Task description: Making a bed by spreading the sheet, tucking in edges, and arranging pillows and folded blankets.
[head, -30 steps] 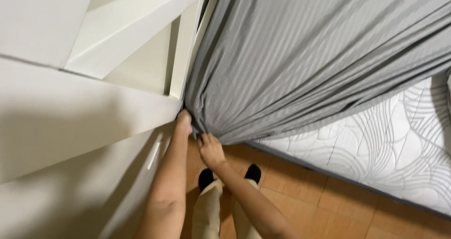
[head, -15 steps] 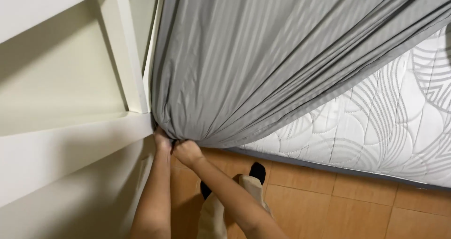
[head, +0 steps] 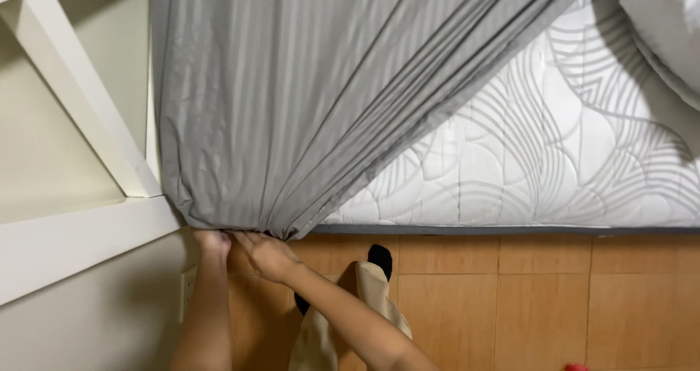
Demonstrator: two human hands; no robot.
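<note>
- Tucking the grey striped fitted sheet (head: pixel 292 108) under the near corner of the white quilted mattress (head: pixel 525 167); looks roughly half done.
- Left hand (head: pixel 211 241) and right hand (head: pixel 268 256) both pinch the sheet's hem right below that corner, fingertips mostly hidden.
- Rest of the mattress is bare, so I'd guess more stretching is left.

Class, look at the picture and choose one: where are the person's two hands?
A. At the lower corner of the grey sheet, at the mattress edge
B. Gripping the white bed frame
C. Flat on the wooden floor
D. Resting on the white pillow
A: the left hand and right hand meet at the gathered corner of the grey sheet, at the edge of the quilted mattress.
</note>
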